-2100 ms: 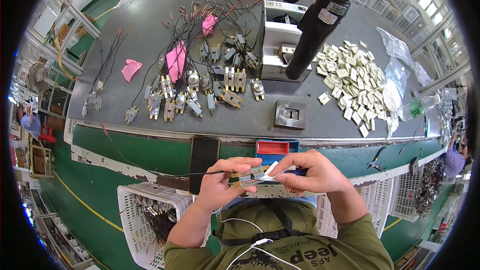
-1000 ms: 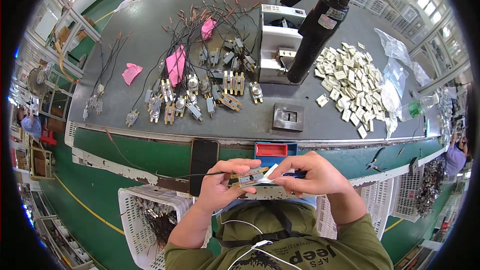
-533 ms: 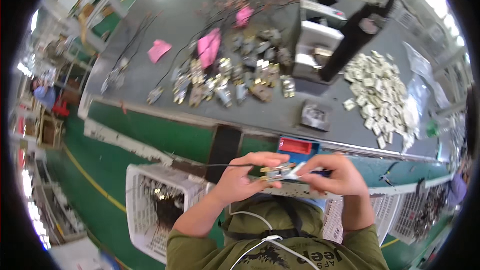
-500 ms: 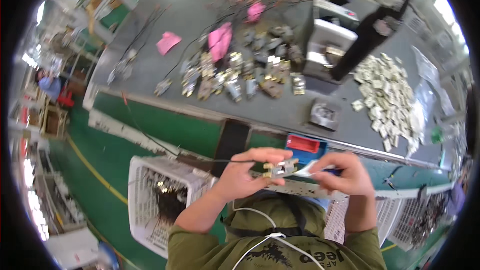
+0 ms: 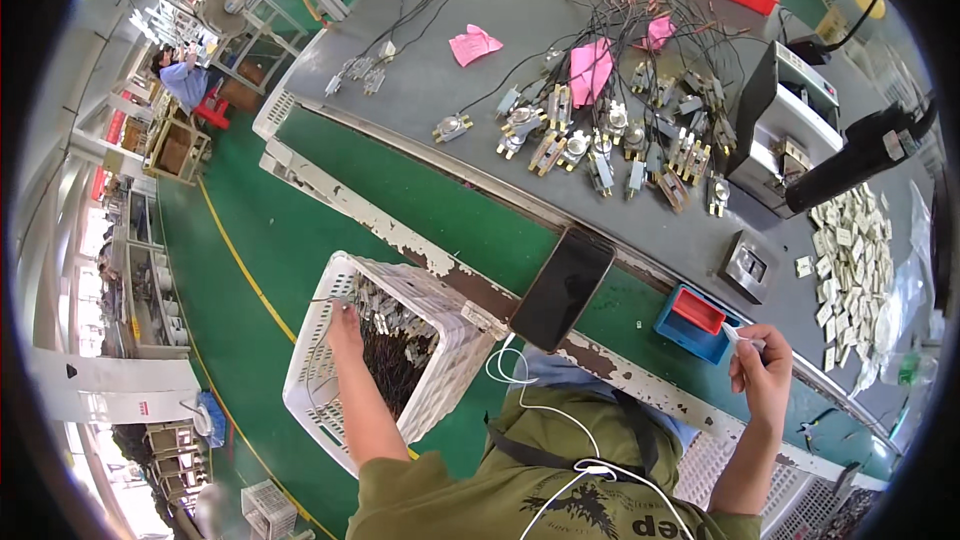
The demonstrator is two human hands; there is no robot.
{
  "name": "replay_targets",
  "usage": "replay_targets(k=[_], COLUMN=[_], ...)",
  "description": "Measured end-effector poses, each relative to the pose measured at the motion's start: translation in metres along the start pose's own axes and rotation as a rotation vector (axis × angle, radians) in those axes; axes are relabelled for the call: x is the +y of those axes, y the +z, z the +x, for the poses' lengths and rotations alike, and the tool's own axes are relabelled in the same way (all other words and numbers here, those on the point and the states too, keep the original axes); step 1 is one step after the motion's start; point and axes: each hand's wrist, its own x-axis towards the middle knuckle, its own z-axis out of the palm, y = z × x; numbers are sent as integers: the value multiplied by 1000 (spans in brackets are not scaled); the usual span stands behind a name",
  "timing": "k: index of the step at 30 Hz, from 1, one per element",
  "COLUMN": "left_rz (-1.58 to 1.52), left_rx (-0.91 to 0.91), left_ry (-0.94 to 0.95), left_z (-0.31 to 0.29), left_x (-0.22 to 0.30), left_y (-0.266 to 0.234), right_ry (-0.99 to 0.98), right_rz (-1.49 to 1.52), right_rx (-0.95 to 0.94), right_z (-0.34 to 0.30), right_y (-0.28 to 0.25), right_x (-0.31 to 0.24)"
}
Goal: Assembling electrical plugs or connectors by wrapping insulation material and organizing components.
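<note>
My left hand (image 5: pixel 345 332) reaches over the far-left rim of a white plastic basket (image 5: pixel 455 380). Its fingers look closed; a thin wire trails beside them, but what they grip is too small to tell. Inside the basket lies a heap of wired grey parts (image 5: pixel 385 315) with dark leads. My right hand (image 5: pixel 762 375) is raised by the bench edge with fingers pinched around a slim white object (image 5: pixel 738 336), mostly covered by the fingers. Just left of it sits a blue tray (image 5: pixel 690 338) holding a smaller red tray (image 5: pixel 697 310).
A phone (image 5: pixel 563 288) lies at the bench edge with a white cable nearby. On the grey bench are wired switch-like parts (image 5: pixel 600 165), pink scraps (image 5: pixel 475 44), a metal block (image 5: pixel 748 267), a machine with a black cylinder (image 5: pixel 850 165) and pale square pieces (image 5: pixel 850 270). Another person (image 5: pixel 185 83) sits far left.
My left hand has moved from in front of me, where it held a grey part with brass terminals, leftward to the basket. My right hand stays near the bench with the white object. The view has turned left.
</note>
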Motion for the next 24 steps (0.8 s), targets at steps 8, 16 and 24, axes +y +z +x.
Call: replay_targets(k=[8,16,24], left_rz=[746,211,449], left_rx=[123,-739,-1763], left_ry=[-165,927,1100], left_z=[34,-235,-392], left_x=[4,106,75], left_y=[14,281,373], right_ry=[-25,-345,-315], right_rz=[-99,-306,-419], right_rx=[67,-143,-100], right_z=[-9,3,-7], right_y=[1,38,32], right_x=[-7,-30,-31])
